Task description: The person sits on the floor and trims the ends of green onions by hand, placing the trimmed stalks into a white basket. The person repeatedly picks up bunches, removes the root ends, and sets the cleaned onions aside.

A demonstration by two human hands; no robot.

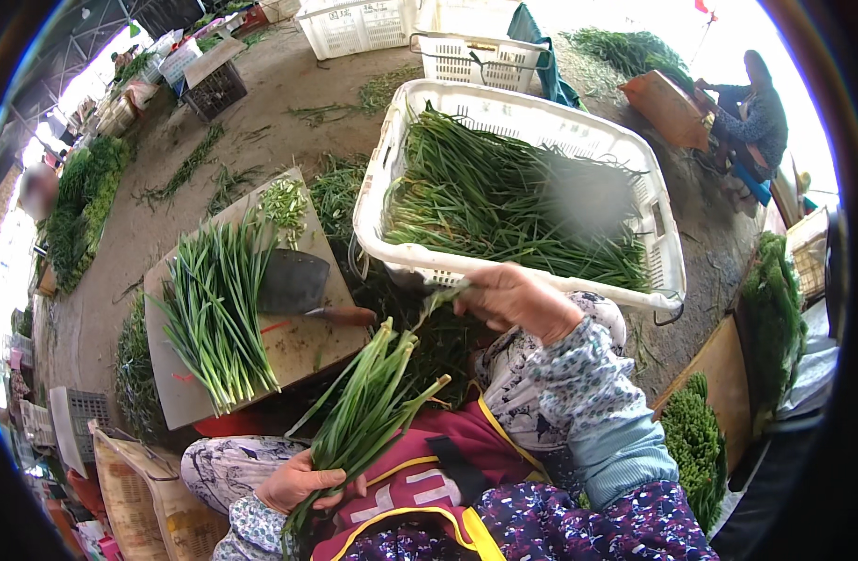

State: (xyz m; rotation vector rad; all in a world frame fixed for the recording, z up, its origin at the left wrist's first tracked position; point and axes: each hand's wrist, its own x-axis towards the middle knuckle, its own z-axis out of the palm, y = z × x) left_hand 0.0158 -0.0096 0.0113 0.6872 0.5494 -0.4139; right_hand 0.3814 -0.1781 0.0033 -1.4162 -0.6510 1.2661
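My left hand (303,481) is closed around a bunch of long flat green leaves, like garlic chives (373,407), over my lap, pale cut ends pointing up and away. My right hand (521,301) pinches a thin, pale, limp leaf strip (436,305) just beyond those ends. On a low board (303,365) to the left lies a larger pile of the same greens (219,313). Beside it rests a dark-bladed cleaver (293,282), its wooden handle toward me. Small trimmings (284,201) sit at the board's far corner. A blurred spot hides part of the crate's contents.
A big white plastic crate (378,210) holding loose greens (485,192) stands just ahead. More white crates (480,61) are behind it. Leaf scraps (186,168) litter the floor. Green bundles (691,439) lie at right; another person (751,117) sits at far right.
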